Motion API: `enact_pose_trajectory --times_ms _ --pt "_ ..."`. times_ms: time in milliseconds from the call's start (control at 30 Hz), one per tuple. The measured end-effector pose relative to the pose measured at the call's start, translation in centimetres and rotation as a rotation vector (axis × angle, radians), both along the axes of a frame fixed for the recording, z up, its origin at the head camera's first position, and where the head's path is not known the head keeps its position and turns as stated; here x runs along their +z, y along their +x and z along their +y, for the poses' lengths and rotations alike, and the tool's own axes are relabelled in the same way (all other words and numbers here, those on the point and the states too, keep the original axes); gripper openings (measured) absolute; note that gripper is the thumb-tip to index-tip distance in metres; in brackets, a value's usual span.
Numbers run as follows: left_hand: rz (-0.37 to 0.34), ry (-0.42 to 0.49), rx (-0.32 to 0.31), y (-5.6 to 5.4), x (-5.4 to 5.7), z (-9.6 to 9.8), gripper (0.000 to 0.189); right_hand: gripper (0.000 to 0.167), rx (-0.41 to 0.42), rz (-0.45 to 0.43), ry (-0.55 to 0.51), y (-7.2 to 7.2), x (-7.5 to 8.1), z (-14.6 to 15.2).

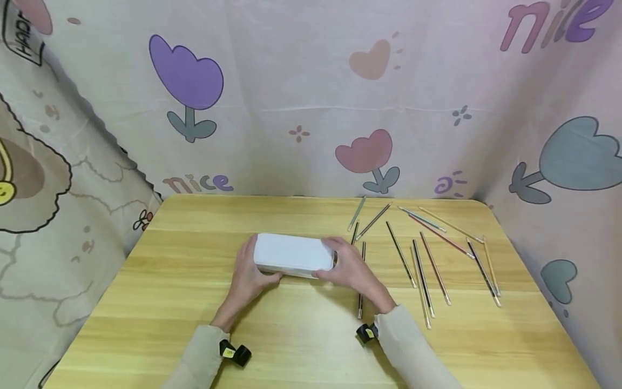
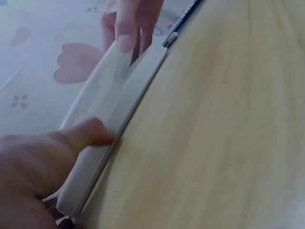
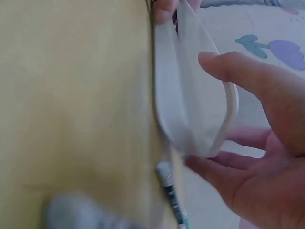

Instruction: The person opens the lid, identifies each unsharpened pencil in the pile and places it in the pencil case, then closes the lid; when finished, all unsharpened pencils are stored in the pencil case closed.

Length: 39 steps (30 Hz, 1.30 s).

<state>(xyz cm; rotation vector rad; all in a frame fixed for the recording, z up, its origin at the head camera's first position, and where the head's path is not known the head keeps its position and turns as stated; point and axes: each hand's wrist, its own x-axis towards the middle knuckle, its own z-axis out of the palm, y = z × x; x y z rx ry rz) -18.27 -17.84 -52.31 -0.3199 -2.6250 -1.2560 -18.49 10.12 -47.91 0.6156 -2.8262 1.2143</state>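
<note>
A white, long rectangular case (image 1: 293,253) sits on the wooden table in front of me. My left hand (image 1: 249,275) grips its left end, thumb along the near side and fingers round the far side. At the other end my right hand (image 1: 349,266) holds the lid, with the thumb (image 3: 221,66) on the lid's edge. In the right wrist view the lid (image 3: 205,95) stands tilted away from the base (image 3: 167,90), leaving a wedge-shaped gap. The left wrist view shows my left thumb (image 2: 90,132) pressed across the case's side. What lies inside is hidden.
Several pencils lie scattered to the right, among them a red one (image 1: 439,235) and a black one (image 1: 400,254). One dark pencil (image 1: 360,305) lies beneath my right wrist. A patterned cloth (image 1: 291,97) hangs behind the table (image 1: 160,302).
</note>
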Motion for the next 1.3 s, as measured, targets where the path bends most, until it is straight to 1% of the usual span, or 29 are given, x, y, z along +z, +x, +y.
enact_pose_trajectory --times_ms 67,200,267,333,400,433,467,567,633,700,833,900,1000,1100,1233,1300 --pt "-0.033 0.017 -0.010 -0.2 0.1 -0.7 0.117 0.084 0.026 -0.017 0.009 0.0 0.3 0.0" --pt "-0.114 0.024 -0.014 -0.4 0.4 -1.7 0.116 0.079 0.070 -0.099 -0.001 0.0 0.6 0.4" --pt "-0.132 0.038 -0.009 -0.5 0.6 -1.9 0.117 0.074 0.083 -0.128 -0.027 -0.1 0.8 0.5" --pt "-0.138 0.047 -0.018 -0.6 0.7 -2.0 0.116 0.065 0.083 -0.140 -0.082 -0.4 0.9 0.6" --pt "-0.136 0.021 -0.029 -0.7 0.7 -1.9 0.117 0.055 0.054 -0.130 -0.136 -0.6 0.9 0.8" --pt "-0.136 0.003 -0.038 -0.7 0.7 -1.9 0.117 0.053 0.031 -0.133 -0.170 -0.8 0.8 0.9" --pt "-0.137 -0.016 -0.049 -0.7 0.7 -1.9 0.118 0.053 0.004 -0.132 -0.202 -0.9 0.7 1.0" --pt "-0.144 -0.066 -0.084 -0.5 0.7 -2.0 0.119 0.058 -0.090 -0.175 -0.314 -1.4 0.2 0.9" --pt "-0.170 -0.044 -0.110 -0.4 0.9 -2.2 0.117 0.061 -0.130 -0.206 -0.378 -1.6 0.0 0.8" --pt "-0.200 -0.011 -0.135 -0.3 1.1 -2.5 0.114 0.061 -0.155 -0.223 -0.433 -1.8 -0.1 0.7" --pt "-0.234 -0.018 -0.185 -0.4 1.6 -3.1 0.104 0.054 -0.187 -0.197 -0.491 -2.0 0.0 0.5" --pt "-0.226 -0.042 -0.212 -0.5 1.8 -3.3 0.099 0.048 -0.215 -0.184 -0.506 -2.0 0.1 0.5" --pt "-0.217 -0.040 -0.254 -0.6 1.8 -3.7 0.092 0.039 -0.262 -0.164 -0.504 -2.0 -0.1 0.4" --pt "-0.228 0.013 -0.298 -0.6 1.8 -4.0 0.086 0.033 -0.312 -0.151 -0.513 -2.2 -0.4 0.3" --pt "-0.259 0.120 -0.356 -0.7 1.9 -4.4 0.079 0.038 -0.345 -0.144 -0.558 -2.4 -0.7 0.3" --pt "-0.276 0.139 -0.364 -0.8 2.0 -4.5 0.077 0.040 -0.352 -0.129 -0.576 -2.5 -0.8 0.3"
